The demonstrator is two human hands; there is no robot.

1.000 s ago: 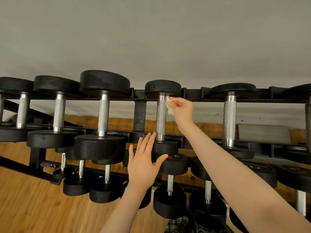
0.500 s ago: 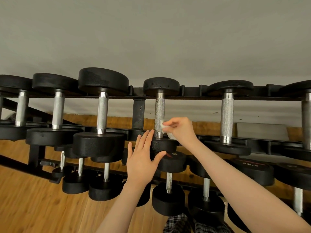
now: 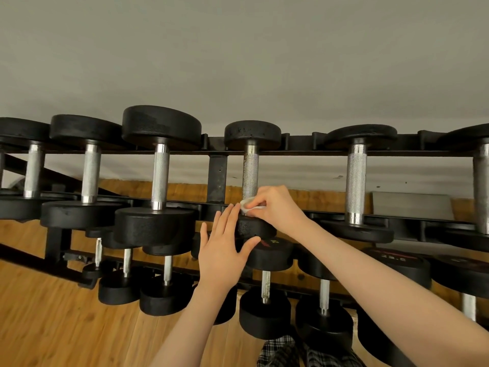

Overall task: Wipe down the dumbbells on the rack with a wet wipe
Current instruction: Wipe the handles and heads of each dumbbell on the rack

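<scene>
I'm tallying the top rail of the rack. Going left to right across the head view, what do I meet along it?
Partly cut-off dumbbell → second dumbbell → largest dumbbell → black rack upright → small dumbbell with the right hand holding the wet wipe at its handle → next dumbbell → dumbbell at the edge.

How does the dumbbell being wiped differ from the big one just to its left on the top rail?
The wiped dumbbell has smaller heads and a duller, speckled grip; the left dumbbell has wider, thicker heads and a brighter grip. The right hand holds the wet wipe at the first's grip; nothing touches the second. Both rest across the rack.
</scene>
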